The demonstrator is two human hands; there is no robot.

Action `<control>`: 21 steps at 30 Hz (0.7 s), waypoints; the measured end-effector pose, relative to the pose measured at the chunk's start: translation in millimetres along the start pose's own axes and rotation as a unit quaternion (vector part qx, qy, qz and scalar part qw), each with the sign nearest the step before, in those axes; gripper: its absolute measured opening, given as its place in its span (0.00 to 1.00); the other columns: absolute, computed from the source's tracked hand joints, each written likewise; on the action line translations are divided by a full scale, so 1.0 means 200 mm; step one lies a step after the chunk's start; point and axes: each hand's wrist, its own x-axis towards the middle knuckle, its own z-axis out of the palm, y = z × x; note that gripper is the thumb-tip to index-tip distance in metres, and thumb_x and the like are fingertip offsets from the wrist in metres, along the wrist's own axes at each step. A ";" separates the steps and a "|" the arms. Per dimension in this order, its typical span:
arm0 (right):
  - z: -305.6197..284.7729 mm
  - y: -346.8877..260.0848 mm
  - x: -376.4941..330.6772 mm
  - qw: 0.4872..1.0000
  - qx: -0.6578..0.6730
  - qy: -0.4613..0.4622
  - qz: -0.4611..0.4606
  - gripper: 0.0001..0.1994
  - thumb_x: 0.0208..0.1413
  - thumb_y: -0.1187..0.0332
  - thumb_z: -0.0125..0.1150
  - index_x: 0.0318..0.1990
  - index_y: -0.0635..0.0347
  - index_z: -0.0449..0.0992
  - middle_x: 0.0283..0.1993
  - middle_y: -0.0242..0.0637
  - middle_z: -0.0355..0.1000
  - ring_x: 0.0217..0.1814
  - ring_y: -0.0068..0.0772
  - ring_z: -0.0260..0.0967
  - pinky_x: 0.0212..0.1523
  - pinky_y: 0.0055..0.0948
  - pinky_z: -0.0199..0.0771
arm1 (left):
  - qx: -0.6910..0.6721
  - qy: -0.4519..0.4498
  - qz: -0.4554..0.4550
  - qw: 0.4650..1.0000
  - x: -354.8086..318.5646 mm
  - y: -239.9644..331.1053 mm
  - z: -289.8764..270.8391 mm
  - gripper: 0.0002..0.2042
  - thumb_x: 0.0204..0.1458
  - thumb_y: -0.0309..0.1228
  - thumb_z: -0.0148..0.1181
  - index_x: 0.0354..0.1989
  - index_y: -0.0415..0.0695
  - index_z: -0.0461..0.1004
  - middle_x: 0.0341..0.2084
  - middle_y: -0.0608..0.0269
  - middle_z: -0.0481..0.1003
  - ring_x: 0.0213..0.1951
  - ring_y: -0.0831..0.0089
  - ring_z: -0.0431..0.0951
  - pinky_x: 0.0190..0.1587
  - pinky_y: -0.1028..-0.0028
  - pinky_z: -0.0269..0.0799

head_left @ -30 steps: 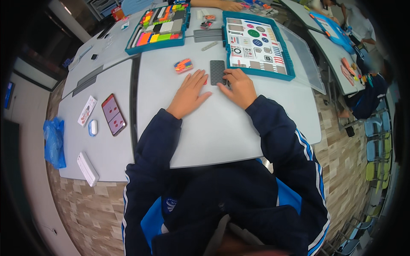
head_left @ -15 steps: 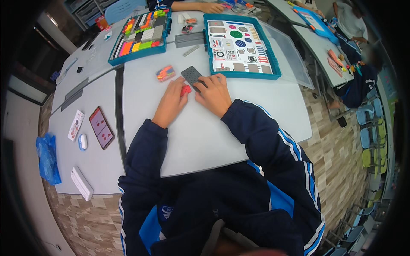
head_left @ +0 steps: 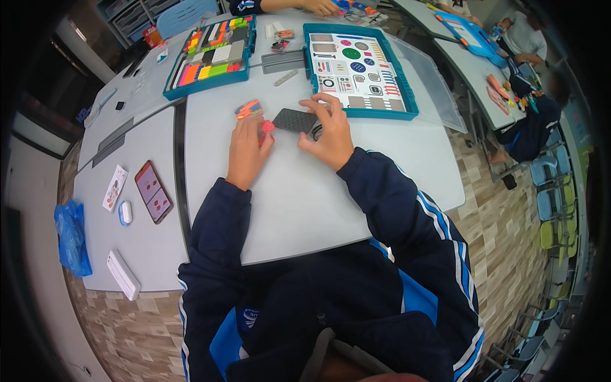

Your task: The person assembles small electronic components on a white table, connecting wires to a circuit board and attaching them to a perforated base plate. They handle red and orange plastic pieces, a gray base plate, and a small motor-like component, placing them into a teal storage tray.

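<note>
Head view. My left hand (head_left: 249,143) is at the middle of the worktop (head_left: 331,210), with its thumb and fingers closed in a pinch on a small red piece (head_left: 267,127). The rest of the piece is covered by my fingers. A clear pack of coloured pieces (head_left: 247,108) lies just beyond my left fingertips.

My right hand (head_left: 312,123) is spread, thumb and forefinger well apart, at the right-hand end of a dark grey studded plate (head_left: 293,120). The plate lies at a slant on the worktop, between my two hands, its left end near the red piece. I cannot tell whether a right fingertip touches the plate. A dark ring-shaped part (head_left: 316,132) shows beside the right palm, partly hidden.

Beyond the plate, a light grey strip (head_left: 286,77) lies apart from both hands. A teal tray (head_left: 382,113) carrying a printed parts sheet stands to the far right of the strip; a teal case (head_left: 210,86) filled with coloured blocks stands to the far left. On the left-hand section of the worktop, a phone (head_left: 153,192) lies face up, screen lit. Another person's hand (head_left: 321,7) is at the far edge.
</note>
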 end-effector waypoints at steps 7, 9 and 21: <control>-0.09 0.05 0.05 0.984 0.144 0.028 0.099 0.39 0.41 0.72 0.73 0.66 0.52 0.65 0.62 0.43 0.59 0.50 0.35 0.79 0.47 0.29 0.75 | 0.028 -0.017 0.018 0.999 -0.02 -0.03 0.01 0.11 0.51 0.28 0.65 0.41 0.42 0.74 0.45 0.61 0.76 0.52 0.58 0.71 0.51 0.60 0.66; -0.10 0.08 0.06 0.976 0.175 0.030 0.123 0.40 0.43 0.73 0.73 0.67 0.52 0.63 0.63 0.43 0.59 0.50 0.35 0.80 0.46 0.28 0.74 | 0.027 -0.016 0.017 0.999 -0.02 -0.03 0.01 0.10 0.51 0.28 0.65 0.40 0.42 0.75 0.45 0.61 0.76 0.52 0.58 0.71 0.51 0.60 0.66; -0.13 0.07 0.06 0.755 0.545 0.110 0.347 0.25 0.68 0.60 0.48 0.68 0.63 0.60 0.65 0.48 0.60 0.48 0.37 0.71 0.51 0.34 0.74 | 0.054 0.038 -0.005 0.998 0.04 -0.07 -0.01 0.22 0.55 0.31 0.66 0.59 0.42 0.71 0.57 0.49 0.69 0.61 0.50 0.64 0.63 0.59 0.62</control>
